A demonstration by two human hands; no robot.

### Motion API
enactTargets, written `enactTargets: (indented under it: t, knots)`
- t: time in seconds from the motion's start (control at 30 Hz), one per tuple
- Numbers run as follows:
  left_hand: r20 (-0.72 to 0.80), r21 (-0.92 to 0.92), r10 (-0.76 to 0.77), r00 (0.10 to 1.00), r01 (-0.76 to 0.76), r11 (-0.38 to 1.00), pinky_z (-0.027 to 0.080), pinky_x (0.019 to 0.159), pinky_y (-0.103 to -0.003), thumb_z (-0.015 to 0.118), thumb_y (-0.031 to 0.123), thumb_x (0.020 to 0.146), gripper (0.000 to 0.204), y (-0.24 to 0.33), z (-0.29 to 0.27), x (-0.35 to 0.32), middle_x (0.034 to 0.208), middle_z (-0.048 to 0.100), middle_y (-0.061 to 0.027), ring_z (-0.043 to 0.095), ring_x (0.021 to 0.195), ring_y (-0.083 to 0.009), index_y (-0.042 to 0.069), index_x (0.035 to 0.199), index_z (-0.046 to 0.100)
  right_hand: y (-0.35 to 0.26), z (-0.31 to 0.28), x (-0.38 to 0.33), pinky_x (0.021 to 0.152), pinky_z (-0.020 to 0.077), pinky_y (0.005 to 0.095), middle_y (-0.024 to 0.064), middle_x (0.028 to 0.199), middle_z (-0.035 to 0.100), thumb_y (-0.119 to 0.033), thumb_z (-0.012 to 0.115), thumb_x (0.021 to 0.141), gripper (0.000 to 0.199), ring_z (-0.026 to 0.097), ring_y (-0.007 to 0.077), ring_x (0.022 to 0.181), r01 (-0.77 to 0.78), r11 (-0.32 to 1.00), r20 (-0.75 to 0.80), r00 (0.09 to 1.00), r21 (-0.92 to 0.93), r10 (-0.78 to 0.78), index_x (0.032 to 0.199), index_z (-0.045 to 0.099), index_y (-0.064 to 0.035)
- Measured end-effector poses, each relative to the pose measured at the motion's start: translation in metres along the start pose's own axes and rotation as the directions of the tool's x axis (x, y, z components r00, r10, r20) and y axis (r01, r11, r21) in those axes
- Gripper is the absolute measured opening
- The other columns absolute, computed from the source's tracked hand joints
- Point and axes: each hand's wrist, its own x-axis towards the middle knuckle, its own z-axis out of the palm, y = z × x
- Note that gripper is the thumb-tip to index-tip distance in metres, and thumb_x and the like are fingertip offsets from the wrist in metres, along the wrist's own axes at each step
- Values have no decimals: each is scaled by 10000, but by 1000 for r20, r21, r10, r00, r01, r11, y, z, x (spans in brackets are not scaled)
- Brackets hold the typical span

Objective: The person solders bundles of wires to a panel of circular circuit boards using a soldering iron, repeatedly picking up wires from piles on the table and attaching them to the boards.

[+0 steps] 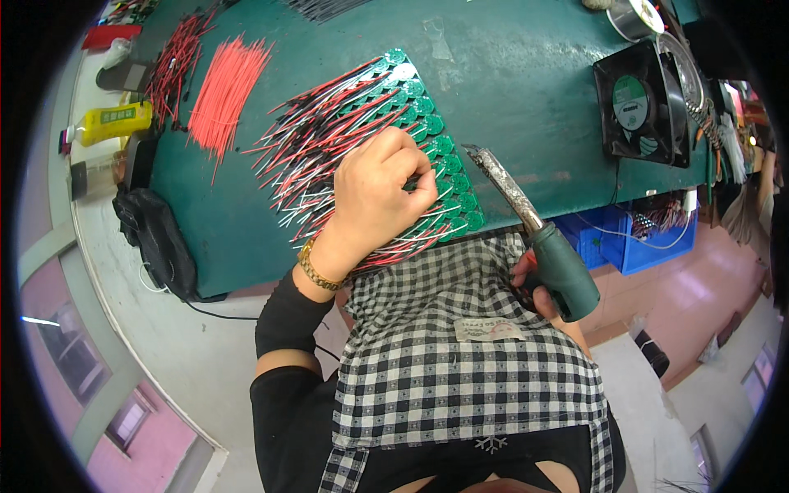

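Observation:
My left hand (382, 185), with a gold-coloured watch at the wrist, is closed in a pinch over the wires (308, 152), thin red, black and white leads. What its fingertips hold is hidden. These leads lie across a panel of small round green circuit boards (444, 146) at the near edge of the table. In my right hand (538, 287), gripped by its handle, is a dark green hot-air gun (569, 275). Its long, worn metal barrel points up and left, its tip just right of the panel and apart from it.
A bundle of thin red strands (226, 94) and loose red and black wires (174, 70) lie far left. Left of them stands a yellow bottle (115, 122); a black bag (156, 238) is nearer. Right are a black fan (637, 103), a solder spool (634, 18) and a blue bin (653, 253).

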Motion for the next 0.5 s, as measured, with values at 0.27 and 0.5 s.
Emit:
enactTargets:
  t: [0.27,0.5]
  knots:
    - [14,5,-13,1000,13,1000,459,522,-305,692,21,625,137,-5,-4,4,730,553,-21,569,607,-192,85,660,576,-6,6,7,719,507,292,103,948,619,-254,652,838,432,614,157,770,-50,993,40,998,110,46,1150,556,27]
    - [36,68,154,987,-156,985,478,569,-351,683,36,661,131,-9,-14,4,731,556,-57,579,646,-245,83,685,563,15,1,-1,741,476,312,100,970,590,-263,627,869,450,577,169,799,-51,976,83,996,211,35,1216,505,-2]
